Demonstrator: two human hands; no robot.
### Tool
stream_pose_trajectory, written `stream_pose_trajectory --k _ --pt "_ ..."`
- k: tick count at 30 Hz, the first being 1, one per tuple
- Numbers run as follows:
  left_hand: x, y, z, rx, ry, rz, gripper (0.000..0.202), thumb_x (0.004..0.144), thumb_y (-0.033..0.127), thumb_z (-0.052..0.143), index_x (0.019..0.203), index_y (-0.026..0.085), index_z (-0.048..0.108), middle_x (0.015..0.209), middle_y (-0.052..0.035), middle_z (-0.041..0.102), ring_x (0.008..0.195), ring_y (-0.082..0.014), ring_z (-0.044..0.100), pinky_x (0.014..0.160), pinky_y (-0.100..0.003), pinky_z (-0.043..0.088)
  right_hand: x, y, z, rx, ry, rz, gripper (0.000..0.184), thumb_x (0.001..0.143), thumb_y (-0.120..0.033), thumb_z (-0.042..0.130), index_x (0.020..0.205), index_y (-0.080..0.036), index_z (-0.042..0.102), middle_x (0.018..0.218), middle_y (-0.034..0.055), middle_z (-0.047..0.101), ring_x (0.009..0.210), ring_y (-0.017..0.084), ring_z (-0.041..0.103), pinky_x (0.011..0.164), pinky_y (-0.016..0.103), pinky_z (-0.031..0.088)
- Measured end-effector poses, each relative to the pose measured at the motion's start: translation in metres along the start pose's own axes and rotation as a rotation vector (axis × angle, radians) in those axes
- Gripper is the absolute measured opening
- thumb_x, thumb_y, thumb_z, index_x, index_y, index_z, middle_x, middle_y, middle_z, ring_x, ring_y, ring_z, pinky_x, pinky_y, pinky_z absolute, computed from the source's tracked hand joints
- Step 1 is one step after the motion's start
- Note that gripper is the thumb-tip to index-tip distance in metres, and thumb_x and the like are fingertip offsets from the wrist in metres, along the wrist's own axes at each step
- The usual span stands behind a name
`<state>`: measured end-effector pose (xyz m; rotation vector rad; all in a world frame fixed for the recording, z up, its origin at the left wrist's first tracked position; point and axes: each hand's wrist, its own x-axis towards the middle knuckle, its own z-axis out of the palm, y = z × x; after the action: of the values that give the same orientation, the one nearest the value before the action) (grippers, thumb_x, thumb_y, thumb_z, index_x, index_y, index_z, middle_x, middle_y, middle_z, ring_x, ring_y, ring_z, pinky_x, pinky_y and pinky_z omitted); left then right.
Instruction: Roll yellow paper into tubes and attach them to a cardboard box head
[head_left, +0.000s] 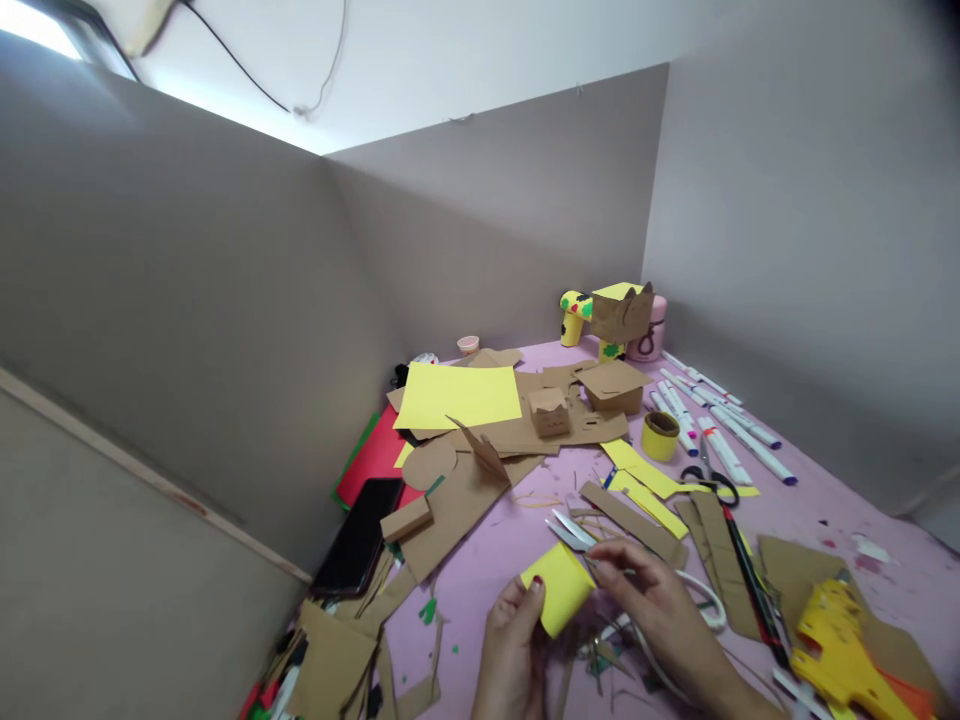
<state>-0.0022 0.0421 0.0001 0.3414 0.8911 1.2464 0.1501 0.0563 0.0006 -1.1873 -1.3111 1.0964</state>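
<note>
Yellow paper roll (559, 592) sits pinched between the thumb and fingers of your left hand (514, 645), low over the pink table (480, 575). Your right hand (660, 610), immediately to the right of it, is curled closed around a pair of scissors (571, 530). Their blades stand apart just beyond the roll's far edge. Cardboard scraps (465, 490) lie further out, beyond your left hand.

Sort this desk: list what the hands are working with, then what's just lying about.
In hand: left hand holds yellow paper piece; right hand holds scissors.
Lying about: yellow sheet, phone, markers, yellow roll, small cardboard box.
</note>
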Motion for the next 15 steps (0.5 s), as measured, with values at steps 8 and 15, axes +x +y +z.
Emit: stream_pose_trajectory --k 8,15 --pt "-0.008 -0.006 -0.009 0.397 -0.123 0.255 0.034 0.064 0.035 0.077 0.089 0.011 0.074 0.089 -0.0145 0.074 0.086 -0.0275 0.066 0.084 -0.038 0.048 -0.001 0.002 0.002 0.130 -0.109 -0.082 0.024 0.077 -0.044 0.064 0.075 -0.020 0.069 0.093 0.0070 0.058 0.091 0.025 0.057 0.076 0.034 0.047" --pt "-0.016 -0.009 -0.001 0.259 -0.092 0.251 0.042 0.063 0.041 0.077 0.093 0.011 0.073 0.089 -0.0161 0.074 0.085 -0.0282 0.067 0.085 -0.040 0.048 -0.006 -0.005 -0.001 0.119 -0.194 -0.135 0.023 0.079 -0.043 0.063 0.073 -0.022 0.071 0.106 0.0088 0.057 0.110 0.028 0.052 0.095 0.041 0.039"
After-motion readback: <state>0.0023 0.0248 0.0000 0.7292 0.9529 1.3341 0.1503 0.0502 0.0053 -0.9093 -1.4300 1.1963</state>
